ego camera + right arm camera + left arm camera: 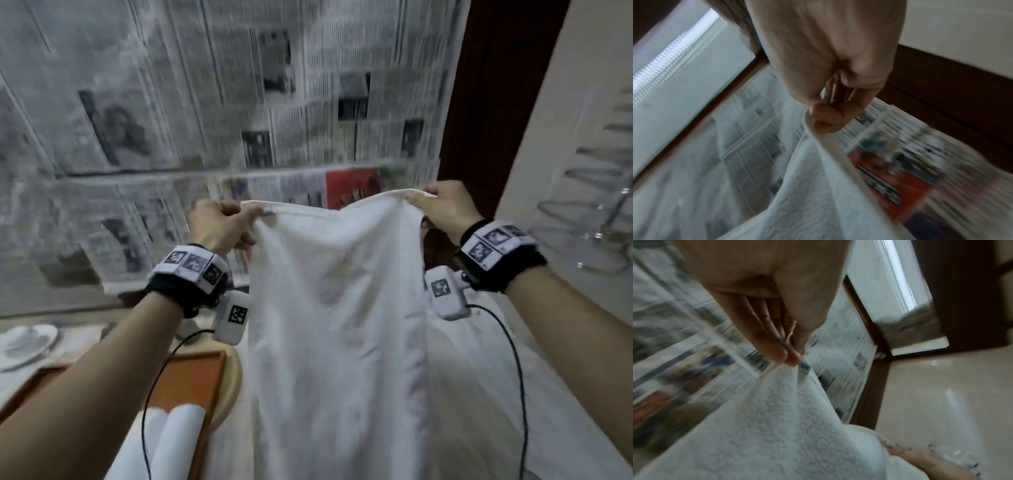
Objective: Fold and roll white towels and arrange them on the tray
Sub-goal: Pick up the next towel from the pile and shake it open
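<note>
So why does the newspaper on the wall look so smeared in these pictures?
Motion blur: in the head view the newspaper streaks while the towel and both hands stay fairly sharp; in the left wrist view the towel's weave reads clearly against a smeared background; the right wrist view is blurred nearly throughout.

The surface (565,394) at lower right is covered with a white cloth; an orange-brown wooden tray (185,377) lies at lower left, with a pale rounded wooden piece (233,380) at its right edge; two rolled white towels (178,431) lie side by side on the tray, touching; beyond the tray a white plate (27,342) rests on a pale part of the surface; at far right a clear glass object (603,236) stands, too blurred to identify.
</note>
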Available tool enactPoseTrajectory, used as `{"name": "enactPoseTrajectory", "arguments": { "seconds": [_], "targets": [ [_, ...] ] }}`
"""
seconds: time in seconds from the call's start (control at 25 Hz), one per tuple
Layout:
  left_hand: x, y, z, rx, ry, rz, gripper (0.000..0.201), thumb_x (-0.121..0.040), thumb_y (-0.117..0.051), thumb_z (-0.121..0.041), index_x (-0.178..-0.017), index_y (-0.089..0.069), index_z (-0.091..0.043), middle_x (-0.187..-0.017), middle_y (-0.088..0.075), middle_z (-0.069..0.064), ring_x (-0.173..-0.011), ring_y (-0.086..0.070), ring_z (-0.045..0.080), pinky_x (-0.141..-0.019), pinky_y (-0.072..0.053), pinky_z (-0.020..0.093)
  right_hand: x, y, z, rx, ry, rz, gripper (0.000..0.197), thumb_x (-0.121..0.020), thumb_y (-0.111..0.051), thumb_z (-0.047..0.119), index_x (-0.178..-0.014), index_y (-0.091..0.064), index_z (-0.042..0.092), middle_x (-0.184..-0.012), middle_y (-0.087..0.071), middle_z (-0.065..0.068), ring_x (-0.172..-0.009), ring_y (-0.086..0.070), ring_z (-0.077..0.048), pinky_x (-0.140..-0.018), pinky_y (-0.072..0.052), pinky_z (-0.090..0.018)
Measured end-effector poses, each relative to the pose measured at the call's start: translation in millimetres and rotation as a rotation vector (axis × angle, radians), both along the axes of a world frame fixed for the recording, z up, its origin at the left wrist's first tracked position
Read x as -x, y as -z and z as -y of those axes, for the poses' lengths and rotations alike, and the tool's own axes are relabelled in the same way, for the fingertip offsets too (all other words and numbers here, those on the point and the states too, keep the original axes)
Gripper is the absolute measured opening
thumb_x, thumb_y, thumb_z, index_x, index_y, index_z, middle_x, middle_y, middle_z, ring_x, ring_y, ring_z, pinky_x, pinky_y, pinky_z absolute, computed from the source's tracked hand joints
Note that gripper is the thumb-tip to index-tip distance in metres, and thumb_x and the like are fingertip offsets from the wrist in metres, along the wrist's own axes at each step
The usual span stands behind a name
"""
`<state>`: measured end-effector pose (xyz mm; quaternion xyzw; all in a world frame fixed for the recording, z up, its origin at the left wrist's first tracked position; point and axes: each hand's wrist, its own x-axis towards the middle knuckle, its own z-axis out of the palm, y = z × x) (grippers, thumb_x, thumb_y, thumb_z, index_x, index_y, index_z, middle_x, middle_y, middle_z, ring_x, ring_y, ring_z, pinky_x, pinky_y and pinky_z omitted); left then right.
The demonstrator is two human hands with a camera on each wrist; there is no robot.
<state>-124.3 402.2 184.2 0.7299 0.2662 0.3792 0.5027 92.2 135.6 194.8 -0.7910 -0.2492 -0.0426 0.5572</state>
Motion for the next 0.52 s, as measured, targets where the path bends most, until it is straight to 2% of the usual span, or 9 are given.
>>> {"name": "enactPoseTrajectory", "arguments": {
  "seconds": [0.08,0.16,0.24,0.32,0.36,0.4,0.44,0.48,0.52],
  "targets": [
    [-19.5,75.4,-6.4,0.032,-0.045,-0.146,0.025,-0.083,-0.076,-0.03,-0.081,-0.076,-0.005,-0.057,-0.066,0.012,-0.05,-0.068,0.026,-0.05,-0.055,0.031,-19.3,71.7,-10.8,0.198,0.009,-0.048,0.023,-0.089,-0.066,0.025,-0.07,-0.067,0.011,-0.064,-0.061,-0.005,-0.056,-0.059,-0.019,-0.047,-0.049,-0.024],
    [-30.2,134.8,-11.0,0.043,-0.086,-0.261,0.023,-0.085,-0.073,-0.031,-0.074,-0.075,-0.011,-0.059,-0.069,0.011,-0.053,-0.07,0.025,-0.055,-0.058,0.035,-31.2,130.4,-17.0,0.351,0.022,-0.078,0.024,-0.09,-0.064,0.027,-0.077,-0.068,0.007,-0.07,-0.061,-0.007,-0.063,-0.057,-0.017,-0.053,-0.043,-0.023],
    [-41.2,181.9,-20.3,0.074,-0.113,-0.303,0.027,-0.086,-0.071,-0.031,-0.063,-0.071,-0.017,-0.062,-0.071,0.01,-0.056,-0.071,0.025,-0.06,-0.061,0.041,-43.4,174.1,-22.9,0.351,0.042,-0.14,0.021,-0.09,-0.064,0.025,-0.083,-0.07,0.006,-0.071,-0.062,-0.008,-0.061,-0.059,-0.016,-0.056,-0.044,-0.024],
    [-48.0,220.9,-23.1,0.095,-0.147,-0.326,0.025,-0.088,-0.068,-0.03,-0.066,-0.073,-0.02,-0.071,-0.073,0.012,-0.066,-0.072,0.027,-0.069,-0.061,0.045,-45.2,213.9,-30.4,0.273,0.053,-0.245,0.017,-0.091,-0.062,0.017,-0.097,-0.069,0.003,-0.072,-0.061,-0.007,-0.056,-0.061,-0.015,-0.055,-0.051,-0.023],
    [-48.4,244.5,-18.4,0.076,-0.161,-0.381,0.015,-0.089,-0.067,-0.029,-0.079,-0.076,-0.022,-0.083,-0.074,0.015,-0.079,-0.073,0.029,-0.078,-0.059,0.045,-42.5,239.4,-33.0,0.301,0.063,-0.265,0.023,-0.091,-0.061,0.016,-0.108,-0.066,0.002,-0.082,-0.063,-0.009,-0.065,-0.064,-0.02,-0.063,-0.054,-0.028],
    [-46.4,265.5,-7.4,0.018,-0.176,-0.479,0.017,-0.089,-0.067,-0.028,-0.1,-0.075,-0.019,-0.1,-0.072,0.018,-0.095,-0.069,0.031,-0.088,-0.054,0.043,-35.0,265.9,-35.4,0.407,0.075,-0.245,0.034,-0.09,-0.062,0.017,-0.119,-0.06,0.002,-0.099,-0.063,-0.016,-0.084,-0.064,-0.03,-0.076,-0.052,-0.035],
    [-40.0,294.4,9.1,-0.053,-0.167,-0.609,0.033,-0.09,-0.066,-0.028,-0.119,-0.067,-0.011,-0.117,-0.067,0.019,-0.109,-0.063,0.033,-0.097,-0.048,0.041,-19.8,299.2,-34.1,0.556,0.054,-0.224,0.046,-0.088,-0.065,0.02,-0.128,-0.054,0.001,-0.12,-0.056,-0.022,-0.106,-0.058,-0.035,-0.091,-0.044,-0.04],
    [-31.0,322.2,31.2,-0.093,-0.109,-0.695,0.043,-0.091,-0.064,-0.027,-0.127,-0.06,-0.006,-0.126,-0.062,0.019,-0.118,-0.058,0.034,-0.101,-0.042,0.038,2.3,330.4,-30.4,0.688,-0.002,-0.221,0.054,-0.088,-0.066,0.022,-0.134,-0.048,0.001,-0.138,-0.045,-0.024,-0.126,-0.045,-0.036,-0.102,-0.035,-0.04],
    [-18.9,345.8,55.9,-0.099,-0.022,-0.751,0.045,-0.091,-0.063,-0.027,-0.129,-0.058,-0.004,-0.132,-0.058,0.018,-0.122,-0.054,0.034,-0.103,-0.037,0.035,29.1,358.9,-23.2,0.778,-0.096,-0.243,0.056,-0.089,-0.065,0.023,-0.137,-0.045,0.002,-0.149,-0.032,-0.021,-0.137,-0.032,-0.034,-0.11,-0.027,-0.038]
  ]
}}
